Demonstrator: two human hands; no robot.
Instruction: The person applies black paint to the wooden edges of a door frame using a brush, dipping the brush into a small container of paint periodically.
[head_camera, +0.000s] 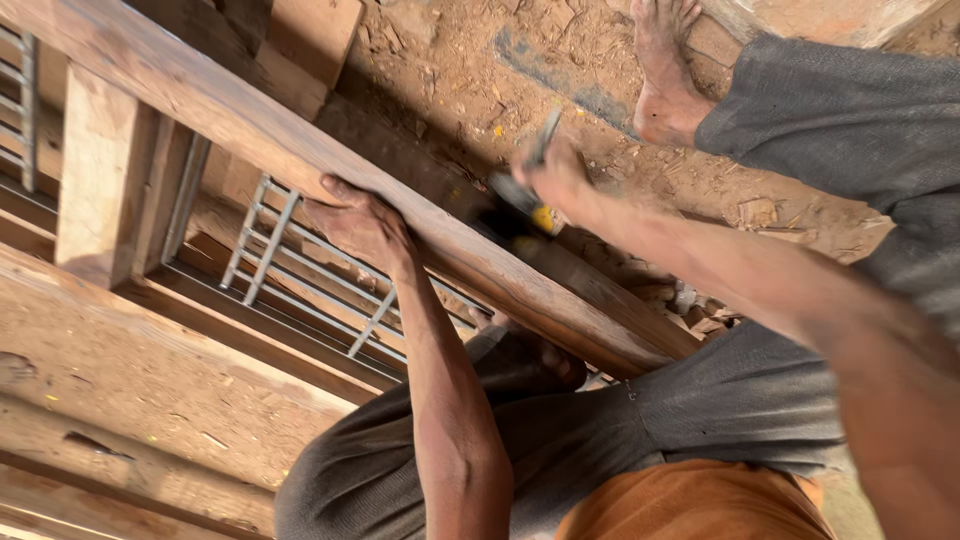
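Nearest me are an orange cloth (700, 500) and grey trousers (740, 400). Beyond them my left hand (360, 225) presses flat on the long brown wooden beam (300, 150), fingers hooked over its far edge. Just right of that, my right hand (555, 175) is closed round a blurred yellow-and-black tool (525, 200) at the beam's edge. I judge I'm working that edge; steadiness matters next. A bare foot (665, 70) lies farthest.

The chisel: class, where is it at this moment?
The chisel is right of centre in the head view, gripped in the right hand, its tip against the wooden beam that the left hand steadies.
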